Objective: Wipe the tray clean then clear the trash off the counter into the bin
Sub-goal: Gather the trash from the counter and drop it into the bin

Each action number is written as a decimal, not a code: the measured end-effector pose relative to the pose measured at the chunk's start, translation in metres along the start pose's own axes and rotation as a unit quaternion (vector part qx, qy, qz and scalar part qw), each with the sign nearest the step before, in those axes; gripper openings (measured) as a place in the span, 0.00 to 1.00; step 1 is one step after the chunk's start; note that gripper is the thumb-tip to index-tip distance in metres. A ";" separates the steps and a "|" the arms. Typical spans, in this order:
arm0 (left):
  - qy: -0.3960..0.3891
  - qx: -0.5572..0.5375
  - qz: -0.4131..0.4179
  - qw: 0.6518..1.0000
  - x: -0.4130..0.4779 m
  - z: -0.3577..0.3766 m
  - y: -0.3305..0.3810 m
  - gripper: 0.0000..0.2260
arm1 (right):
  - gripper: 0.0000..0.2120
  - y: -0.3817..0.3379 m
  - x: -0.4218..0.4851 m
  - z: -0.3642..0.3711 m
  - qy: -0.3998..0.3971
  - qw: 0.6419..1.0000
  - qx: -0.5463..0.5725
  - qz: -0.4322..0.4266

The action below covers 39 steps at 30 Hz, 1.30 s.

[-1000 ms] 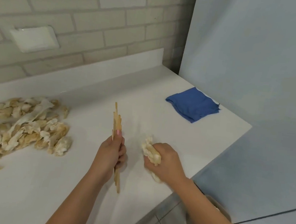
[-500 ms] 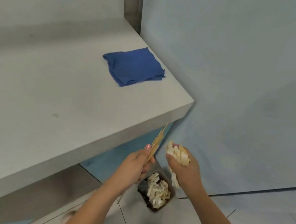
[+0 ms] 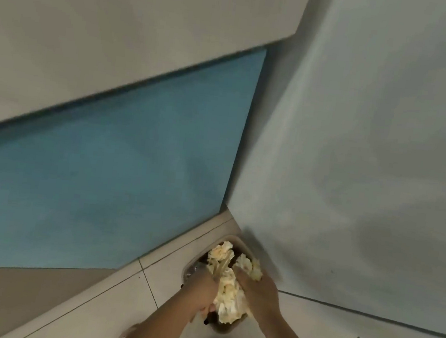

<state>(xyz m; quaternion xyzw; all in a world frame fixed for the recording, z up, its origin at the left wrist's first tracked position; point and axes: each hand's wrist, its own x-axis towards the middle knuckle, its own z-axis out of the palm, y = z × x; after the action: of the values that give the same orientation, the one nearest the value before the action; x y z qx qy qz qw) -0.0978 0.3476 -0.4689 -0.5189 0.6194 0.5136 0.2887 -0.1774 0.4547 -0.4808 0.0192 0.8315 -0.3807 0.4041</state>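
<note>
Down from the worktop (image 3: 122,20), left hand (image 3: 199,293) gripping wooden sticks (image 3: 219,265) and right hand (image 3: 260,289) clutching crumpled scraps (image 3: 247,265) now reach the bin (image 3: 189,265), lower centre; this load looks nearly dumped.

Blurred hands, left (image 3: 201,290) and right (image 3: 257,289), hide most of the bin (image 3: 189,265) and their own fingers.

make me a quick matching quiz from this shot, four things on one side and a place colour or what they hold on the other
1 bin
2 left hand
3 right hand
4 cabinet panel

a blue
b holds paper scraps
c on the floor tiles, in the corner
d grips thin sticks

Pairs: 1-c, 2-d, 3-b, 4-a
</note>
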 end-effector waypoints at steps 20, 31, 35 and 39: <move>0.094 0.403 0.155 0.897 0.159 0.101 -0.021 0.12 | 0.36 0.138 0.113 0.087 -0.045 0.926 -0.375 -0.016; 0.079 0.452 0.180 0.870 0.156 0.088 -0.011 0.11 | 0.22 0.138 0.129 0.071 -0.002 0.948 -0.316 -0.035; 0.070 0.436 0.203 0.874 0.145 0.080 -0.016 0.11 | 0.24 0.135 0.117 0.059 -0.033 0.954 -0.293 -0.049; 0.061 0.416 0.216 0.881 0.129 0.072 -0.008 0.14 | 0.22 0.121 0.102 0.050 -0.034 0.966 -0.254 -0.033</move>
<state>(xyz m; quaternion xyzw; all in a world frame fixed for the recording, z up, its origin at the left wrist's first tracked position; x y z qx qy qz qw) -0.1405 0.3711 -0.6084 -0.2347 0.8893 0.2256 0.3212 -0.1723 0.4799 -0.6448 -0.1240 0.8868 -0.1709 0.4111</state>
